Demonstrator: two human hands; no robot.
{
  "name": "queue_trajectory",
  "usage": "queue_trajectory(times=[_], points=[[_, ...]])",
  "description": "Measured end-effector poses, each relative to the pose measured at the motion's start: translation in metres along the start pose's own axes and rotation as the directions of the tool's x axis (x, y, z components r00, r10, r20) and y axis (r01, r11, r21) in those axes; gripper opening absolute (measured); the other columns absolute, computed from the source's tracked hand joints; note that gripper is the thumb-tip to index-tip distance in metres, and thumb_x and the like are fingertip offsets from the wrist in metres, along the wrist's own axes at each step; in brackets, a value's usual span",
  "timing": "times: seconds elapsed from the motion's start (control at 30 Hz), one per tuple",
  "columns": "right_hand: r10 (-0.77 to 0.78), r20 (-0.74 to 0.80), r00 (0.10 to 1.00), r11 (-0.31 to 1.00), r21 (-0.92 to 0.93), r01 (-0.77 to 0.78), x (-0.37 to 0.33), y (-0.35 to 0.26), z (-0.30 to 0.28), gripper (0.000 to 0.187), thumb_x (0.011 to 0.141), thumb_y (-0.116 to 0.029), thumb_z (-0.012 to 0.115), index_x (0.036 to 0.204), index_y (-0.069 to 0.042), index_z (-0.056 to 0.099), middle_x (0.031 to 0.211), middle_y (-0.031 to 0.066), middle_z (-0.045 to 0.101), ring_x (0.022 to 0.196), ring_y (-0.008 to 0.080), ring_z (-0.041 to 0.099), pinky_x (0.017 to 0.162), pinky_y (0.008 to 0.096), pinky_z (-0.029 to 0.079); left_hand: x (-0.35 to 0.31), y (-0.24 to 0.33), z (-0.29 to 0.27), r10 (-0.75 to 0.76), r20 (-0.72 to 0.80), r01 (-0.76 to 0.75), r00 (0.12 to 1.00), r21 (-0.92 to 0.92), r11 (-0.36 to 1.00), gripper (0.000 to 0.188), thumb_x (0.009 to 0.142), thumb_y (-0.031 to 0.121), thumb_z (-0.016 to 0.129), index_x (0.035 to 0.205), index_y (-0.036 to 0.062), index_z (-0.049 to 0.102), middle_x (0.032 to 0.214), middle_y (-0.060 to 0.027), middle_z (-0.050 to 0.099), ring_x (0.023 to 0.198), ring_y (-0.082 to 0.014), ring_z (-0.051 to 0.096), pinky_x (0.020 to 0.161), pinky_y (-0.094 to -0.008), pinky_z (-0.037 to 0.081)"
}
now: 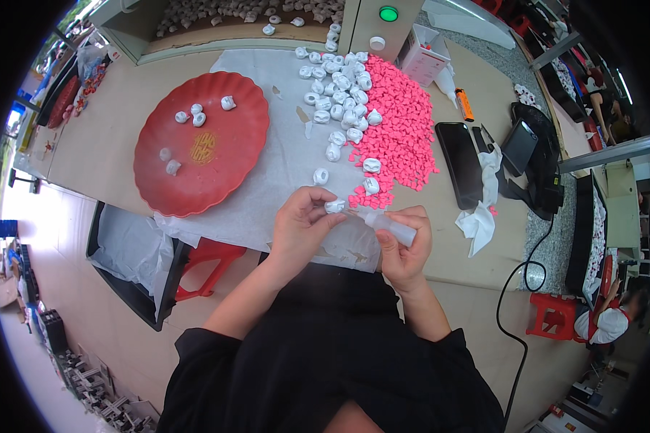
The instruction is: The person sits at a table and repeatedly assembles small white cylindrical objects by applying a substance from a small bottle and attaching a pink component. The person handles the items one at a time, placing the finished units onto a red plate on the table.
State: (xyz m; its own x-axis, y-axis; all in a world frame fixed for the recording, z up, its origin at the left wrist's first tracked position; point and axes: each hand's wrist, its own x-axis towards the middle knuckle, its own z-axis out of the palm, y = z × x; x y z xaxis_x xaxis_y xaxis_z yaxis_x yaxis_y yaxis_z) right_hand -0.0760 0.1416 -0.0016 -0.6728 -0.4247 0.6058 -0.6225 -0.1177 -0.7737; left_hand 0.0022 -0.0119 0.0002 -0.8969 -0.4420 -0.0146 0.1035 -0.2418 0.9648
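Observation:
Between the thumb and fingers of my left hand (302,225) is a small white figurine piece (335,206). My right hand (408,249) is wrapped round a translucent squeeze bottle (393,228), whose thin tip points left at the white piece; whether they touch I cannot tell. Just beyond my hands lies a heap of small pink pieces (401,123). Along its left side stand many similar white pieces (338,90), a few of them resting on the pink ones. A red scalloped plate (227,173) at the left carries several more white pieces.
White paper (285,144) covers part of the table. A black phone (458,162), crumpled tissue (490,177), an orange lighter-like stick (464,105) and a white bottle (446,81) lie at the right. Farther back stands a shelf box (217,45) of white pieces. A black tray (133,249) sits below left.

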Motion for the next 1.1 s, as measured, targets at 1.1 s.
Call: queue_trajectory(times=[1.1], points=[[0.446, 0.060, 0.893, 0.892, 0.046, -0.449, 0.028, 0.003, -0.050, 0.021, 0.074, -0.001, 0.065, 0.093, -0.002, 0.056, 0.082, 0.0035, 0.058, 0.079, 0.0143, 0.054, 0.069, 0.0283, 0.044, -0.005, 0.010, 0.007, -0.136, -0.019, 0.133, 0.991, -0.121, 0.984, 0.026, 0.077, -0.005, 0.063, 0.099, -0.0018, 0.050, 0.084, -0.0066, 0.058, 0.076, -0.0120, 0.057, 0.069, -0.0231, 0.047]])
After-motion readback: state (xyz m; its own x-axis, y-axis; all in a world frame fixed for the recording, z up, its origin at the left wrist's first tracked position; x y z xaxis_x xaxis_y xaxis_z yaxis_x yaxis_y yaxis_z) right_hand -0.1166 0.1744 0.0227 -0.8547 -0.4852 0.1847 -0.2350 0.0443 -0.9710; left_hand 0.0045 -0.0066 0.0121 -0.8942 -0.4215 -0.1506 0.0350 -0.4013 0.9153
